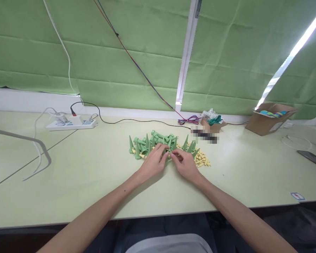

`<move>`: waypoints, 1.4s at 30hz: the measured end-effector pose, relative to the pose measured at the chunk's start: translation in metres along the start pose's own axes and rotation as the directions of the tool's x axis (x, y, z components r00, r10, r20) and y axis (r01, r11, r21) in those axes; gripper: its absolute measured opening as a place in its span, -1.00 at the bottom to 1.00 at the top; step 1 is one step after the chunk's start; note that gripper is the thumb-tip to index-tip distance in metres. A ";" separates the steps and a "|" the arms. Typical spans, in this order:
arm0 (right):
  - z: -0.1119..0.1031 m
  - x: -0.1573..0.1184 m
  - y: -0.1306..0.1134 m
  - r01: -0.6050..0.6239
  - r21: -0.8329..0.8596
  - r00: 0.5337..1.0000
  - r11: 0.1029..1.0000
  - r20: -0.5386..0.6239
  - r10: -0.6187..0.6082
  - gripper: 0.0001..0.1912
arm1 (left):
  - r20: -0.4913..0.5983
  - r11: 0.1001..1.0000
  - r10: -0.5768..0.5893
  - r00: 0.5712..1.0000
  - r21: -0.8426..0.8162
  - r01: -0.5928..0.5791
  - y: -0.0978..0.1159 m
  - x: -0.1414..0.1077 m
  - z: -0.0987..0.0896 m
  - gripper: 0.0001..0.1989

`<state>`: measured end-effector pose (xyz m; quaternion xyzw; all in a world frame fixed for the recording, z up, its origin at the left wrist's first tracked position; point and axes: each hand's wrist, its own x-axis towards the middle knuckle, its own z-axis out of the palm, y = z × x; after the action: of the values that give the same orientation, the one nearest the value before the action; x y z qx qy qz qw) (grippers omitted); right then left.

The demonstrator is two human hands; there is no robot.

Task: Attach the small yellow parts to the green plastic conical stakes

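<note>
My left hand (156,158) is closed, its thumb and fingers around a green plastic spike (169,143); the grip is partly hidden. My right hand (184,163) meets it fingertip to fingertip, thumb and index finger pinched together. Whatever sits in that pinch is too small to make out. Just behind both hands lies a heap of green plastic tube-shaped parts (159,136). Left of it, a green cone spike (131,143) stands upright with a yellow piece at its base. Beside my right hand spreads a pile of small yellow plastic pieces (202,159).
A white power strip (71,123) with plugs and cables lies at the back left. Behind the heap are a small open carton (210,125) and a blurred dark object (204,135). A cardboard box (268,121) and a dark flat device (313,159) are on the right.
</note>
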<state>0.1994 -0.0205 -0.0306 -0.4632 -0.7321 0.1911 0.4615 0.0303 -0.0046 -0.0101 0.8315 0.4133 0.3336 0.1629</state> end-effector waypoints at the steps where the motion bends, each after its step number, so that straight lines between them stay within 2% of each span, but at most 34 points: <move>1: 0.000 0.000 0.000 -0.003 0.000 1.000 1.000 -0.002 0.003 -0.78 | 0.014 1.000 0.000 1.000 0.000 0.000 0.001 0.000 0.000 -0.75; 13: -0.001 0.000 0.000 -0.021 0.037 1.000 0.999 -0.012 0.022 -0.73 | 0.032 1.000 0.011 0.999 -0.028 -0.010 0.001 -0.003 0.001 -0.75; 25: 0.000 0.001 0.002 -0.016 0.007 1.000 1.000 -0.017 0.016 -0.68 | -0.005 0.999 0.023 1.000 -0.048 -0.023 0.002 -0.002 0.002 -0.80; 42: 0.001 0.002 0.002 -0.023 -0.061 0.999 0.998 -0.039 0.021 -0.51 | -0.016 0.996 0.055 0.998 -0.064 -0.056 0.003 -0.004 0.003 -0.81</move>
<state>0.1991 -0.0175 -0.0321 -0.4888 -0.7233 0.1647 0.4591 0.0324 -0.0091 -0.0122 0.8345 0.3802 0.3573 0.1772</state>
